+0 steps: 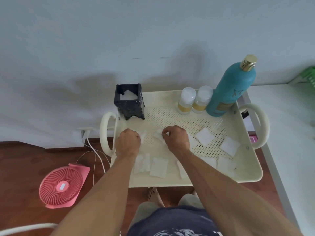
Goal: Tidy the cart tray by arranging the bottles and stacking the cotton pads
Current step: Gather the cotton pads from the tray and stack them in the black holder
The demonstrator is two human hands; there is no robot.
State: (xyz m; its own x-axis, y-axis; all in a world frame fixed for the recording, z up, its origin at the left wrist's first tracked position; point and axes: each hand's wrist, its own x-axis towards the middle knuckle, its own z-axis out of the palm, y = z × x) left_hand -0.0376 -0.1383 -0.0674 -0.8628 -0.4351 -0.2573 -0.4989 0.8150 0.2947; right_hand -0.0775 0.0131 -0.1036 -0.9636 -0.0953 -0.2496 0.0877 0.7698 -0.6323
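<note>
The cream perforated cart tray holds several white square cotton pads, among them one at the right, one further right and one near the front edge. My left hand is closed on a cotton pad near the tray's left side. My right hand pinches another cotton pad at the tray's middle. A tall teal bottle with a gold cap stands at the back right, with two small clear-capped bottles next to it.
A black square holder with white pads inside stands at the tray's back left corner. A pink fan and white cables lie on the wooden floor at the left. A white counter runs along the right. My bare feet are below the tray.
</note>
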